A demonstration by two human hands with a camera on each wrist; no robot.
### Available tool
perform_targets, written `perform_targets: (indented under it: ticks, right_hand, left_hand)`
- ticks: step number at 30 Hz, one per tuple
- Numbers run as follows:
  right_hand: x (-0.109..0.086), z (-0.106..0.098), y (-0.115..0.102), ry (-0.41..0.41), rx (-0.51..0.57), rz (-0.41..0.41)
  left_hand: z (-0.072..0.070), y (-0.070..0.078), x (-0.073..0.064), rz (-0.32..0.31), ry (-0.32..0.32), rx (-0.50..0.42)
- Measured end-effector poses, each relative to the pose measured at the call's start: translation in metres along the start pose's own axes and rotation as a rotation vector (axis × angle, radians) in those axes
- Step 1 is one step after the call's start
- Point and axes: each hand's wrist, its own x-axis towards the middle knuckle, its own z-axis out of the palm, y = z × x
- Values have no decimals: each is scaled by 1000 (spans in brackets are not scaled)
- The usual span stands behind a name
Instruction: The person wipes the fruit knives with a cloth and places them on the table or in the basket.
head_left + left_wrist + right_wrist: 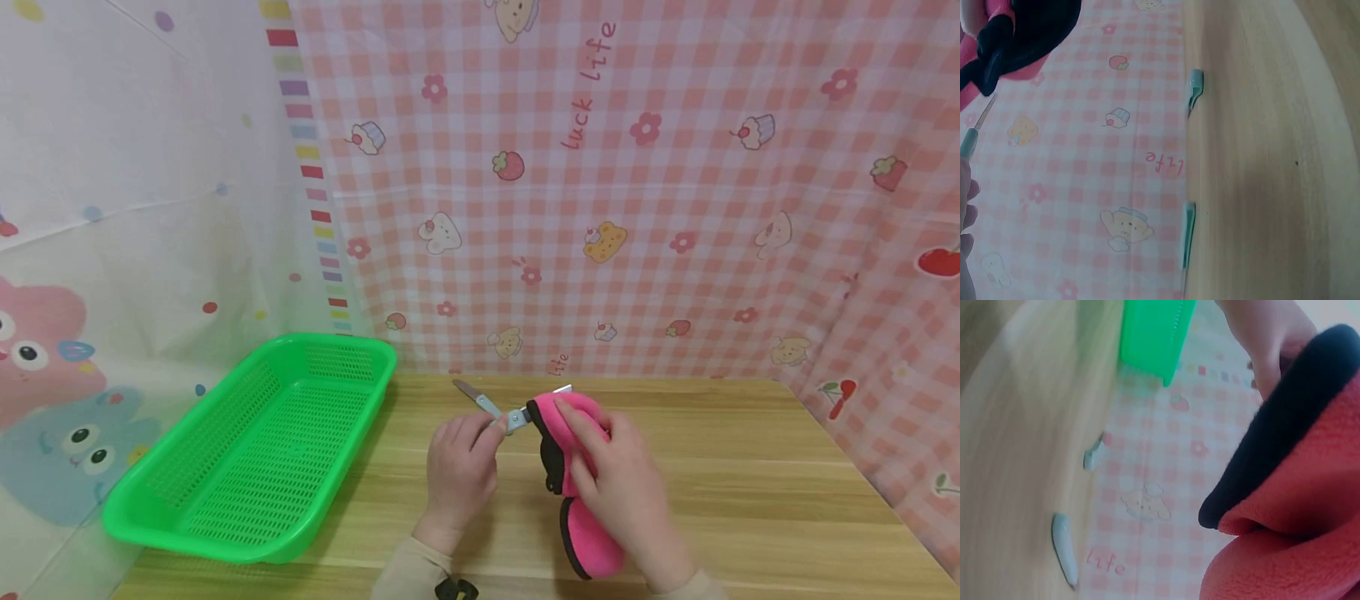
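My left hand (461, 467) pinches a small tool (516, 419) by its pale blue-green handle. In the left wrist view the held tool (979, 128) shows a thin pointed metal end. My right hand (626, 479) grips a pink fleece piece (592, 537) with black edging, which has two rounded parts, one above the other. In the head view the metal end of the tool meets the black edge of the upper part. Fleece and black trim (1279, 431) fill the right side of the right wrist view. The right hand's far fingers are hidden behind the fleece.
A green plastic basket (386, 354) with perforated sides stands on the wooden table (735, 500) at the left. Two more pale-handled tools, one with a knife-like blade (467, 389), another behind the fleece (1195, 84), lie along the table's back edge. A checked cloth (480, 208) hangs behind.
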Motion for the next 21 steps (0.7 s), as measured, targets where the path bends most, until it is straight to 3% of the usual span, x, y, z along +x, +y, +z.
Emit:
perform_targets:
  ticks: [12,21]
  right_hand:
    - [-3,16,-11,-44,-16,-1]
    - [-3,18,-8,-59,-12,28]
  left_hand:
    - [4,6,3,59,62,-16]
    - [3,10,-1,32,11,-3]
